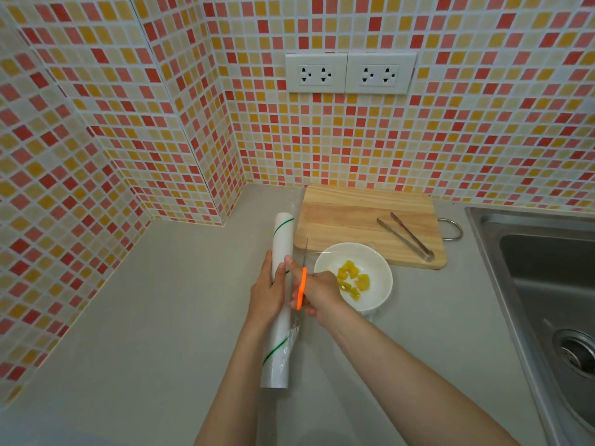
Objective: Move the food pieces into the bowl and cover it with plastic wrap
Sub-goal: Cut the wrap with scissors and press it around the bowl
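A white bowl (376, 294) on the grey counter holds several yellow food pieces (352, 278). A clear sheet of plastic wrap (322, 252) stretches from the roll over the bowl. The white roll of plastic wrap (283, 239) with green stripes lies lengthwise left of the bowl. My left hand (269, 291) presses down on the roll. My right hand (320, 296) grips orange-handled scissors (302, 286), blades pointing away along the wrap between roll and bowl.
A wooden cutting board (354, 210) lies behind the bowl with metal tongs (407, 235) on it. A steel sink (547, 284) is at the right. Tiled walls close the back and left; wall sockets (349, 72) sit above.
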A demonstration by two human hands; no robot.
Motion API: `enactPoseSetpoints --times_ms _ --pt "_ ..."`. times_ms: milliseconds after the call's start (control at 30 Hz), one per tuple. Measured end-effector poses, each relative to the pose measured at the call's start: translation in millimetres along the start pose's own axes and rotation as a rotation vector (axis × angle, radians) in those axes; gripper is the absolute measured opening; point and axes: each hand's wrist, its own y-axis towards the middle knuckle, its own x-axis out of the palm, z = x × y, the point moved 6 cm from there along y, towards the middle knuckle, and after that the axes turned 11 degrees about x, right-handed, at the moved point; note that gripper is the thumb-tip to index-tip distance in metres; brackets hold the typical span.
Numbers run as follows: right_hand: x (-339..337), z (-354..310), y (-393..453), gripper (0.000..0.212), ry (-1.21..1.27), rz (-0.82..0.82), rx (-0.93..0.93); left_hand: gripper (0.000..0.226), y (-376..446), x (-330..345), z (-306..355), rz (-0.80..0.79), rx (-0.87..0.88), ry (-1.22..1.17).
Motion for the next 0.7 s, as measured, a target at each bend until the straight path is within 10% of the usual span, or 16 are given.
enactPoseSetpoints --times_ms 700 --pt "17 -53 36 0.054 -0.001 -0.107 0.078 0.052 -11 -21 9 0.002 0.009 0.006"
